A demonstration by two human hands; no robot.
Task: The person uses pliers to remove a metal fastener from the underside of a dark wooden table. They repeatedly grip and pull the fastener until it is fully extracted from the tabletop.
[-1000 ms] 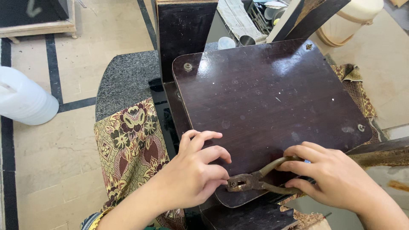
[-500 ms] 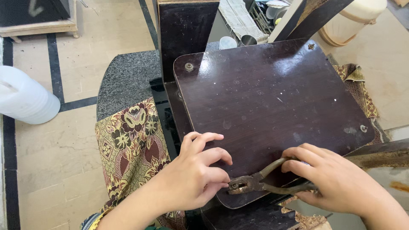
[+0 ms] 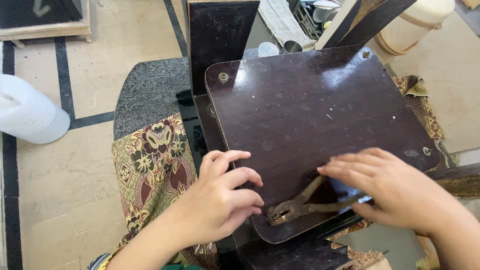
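Note:
A dark brown board (image 3: 310, 115) with rounded corners and screws at its corners lies flat in front of me. Rusty pliers (image 3: 295, 206) rest on its near edge, jaws pointing left. My left hand (image 3: 220, 200) curls over the board's near-left edge, fingertips just beside the jaws. My right hand (image 3: 395, 190) covers the pliers' handles, its fingers stretched out and blurred. The handles look spread apart. The ends of the handles are hidden under the palm.
A patterned cloth (image 3: 155, 160) drapes over a speckled grey stone slab (image 3: 145, 95) at the left. A white plastic container (image 3: 30, 115) stands on the tiled floor. Dark panels (image 3: 220, 35) stand behind the board, and a cream tub (image 3: 415, 25) sits at top right.
My right hand has lifted its fingers and slid up over the handles. The pliers have tilted, handles spreading. My left hand shifted slightly left and up.

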